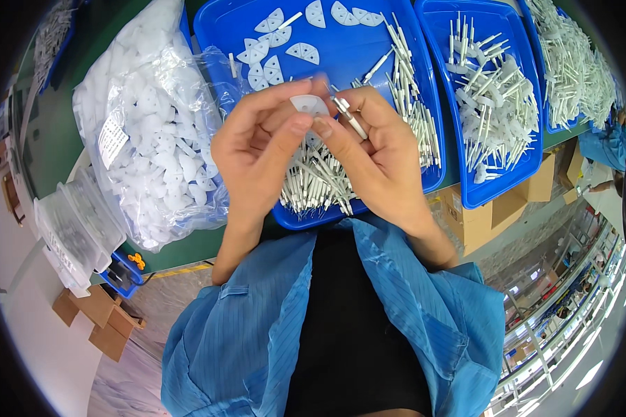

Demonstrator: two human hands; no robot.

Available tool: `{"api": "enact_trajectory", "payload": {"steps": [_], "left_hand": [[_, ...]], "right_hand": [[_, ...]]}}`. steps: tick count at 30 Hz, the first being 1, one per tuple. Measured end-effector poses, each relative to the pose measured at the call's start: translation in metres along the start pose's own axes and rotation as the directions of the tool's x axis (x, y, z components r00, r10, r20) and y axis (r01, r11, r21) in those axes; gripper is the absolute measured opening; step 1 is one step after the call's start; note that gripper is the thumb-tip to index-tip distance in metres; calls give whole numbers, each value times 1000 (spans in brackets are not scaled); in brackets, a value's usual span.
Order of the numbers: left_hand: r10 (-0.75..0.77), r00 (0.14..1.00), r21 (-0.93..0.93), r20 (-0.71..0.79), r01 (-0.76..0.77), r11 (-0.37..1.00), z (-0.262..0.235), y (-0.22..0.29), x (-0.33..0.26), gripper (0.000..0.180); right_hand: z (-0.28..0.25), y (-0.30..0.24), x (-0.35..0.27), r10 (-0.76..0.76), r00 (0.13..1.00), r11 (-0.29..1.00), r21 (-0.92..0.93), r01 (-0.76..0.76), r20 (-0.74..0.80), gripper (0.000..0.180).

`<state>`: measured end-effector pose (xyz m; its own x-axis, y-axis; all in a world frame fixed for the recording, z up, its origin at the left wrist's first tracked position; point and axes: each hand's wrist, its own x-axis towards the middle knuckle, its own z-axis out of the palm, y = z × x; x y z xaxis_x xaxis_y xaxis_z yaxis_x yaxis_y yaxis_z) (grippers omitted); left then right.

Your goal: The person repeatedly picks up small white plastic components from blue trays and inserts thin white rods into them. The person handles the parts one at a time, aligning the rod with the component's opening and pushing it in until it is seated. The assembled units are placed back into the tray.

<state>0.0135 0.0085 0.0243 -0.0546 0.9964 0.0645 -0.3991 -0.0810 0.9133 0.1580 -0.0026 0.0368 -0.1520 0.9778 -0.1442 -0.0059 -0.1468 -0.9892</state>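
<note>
A green table (52, 128) stands above a grey marbled floor (168, 300).

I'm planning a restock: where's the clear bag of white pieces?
The clear bag lies on the left in the head view, immediately left of the central blue tray.

The plate (309, 105) is white, slightly translucent and rounded, with small holes. It is held up over the middle of the blue tray (341, 52), pinched by the left hand (257, 142) and the right hand (377, 154), its curved edge toward the tray's far edge. White rods (352, 122) with thin metallic ends slant in the right fingers, toward the tray's right edge; their count is unclear.
</note>
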Motion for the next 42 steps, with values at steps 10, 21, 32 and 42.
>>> {"api": "enact_trajectory", "payload": {"steps": [10,21,32,42], "left_hand": [[-28,998,125,-47,34,992,-13,-4,0,27],[129,991,147,28,-132,980,-22,-13,-6,27],[228,959,16,169,-234,972,-26,-7,-1,25],[364,885,257,289,-438,861,-24,-1,3,17]], "right_hand": [[15,-7,-15,-264,962,851,-487,197,-72,16],[11,-19,-9,-259,966,820,-526,227,12,11],[1,-24,-3,-139,976,969,-181,169,165,10],[7,-22,-17,-404,907,738,-544,400,119,7]]}}
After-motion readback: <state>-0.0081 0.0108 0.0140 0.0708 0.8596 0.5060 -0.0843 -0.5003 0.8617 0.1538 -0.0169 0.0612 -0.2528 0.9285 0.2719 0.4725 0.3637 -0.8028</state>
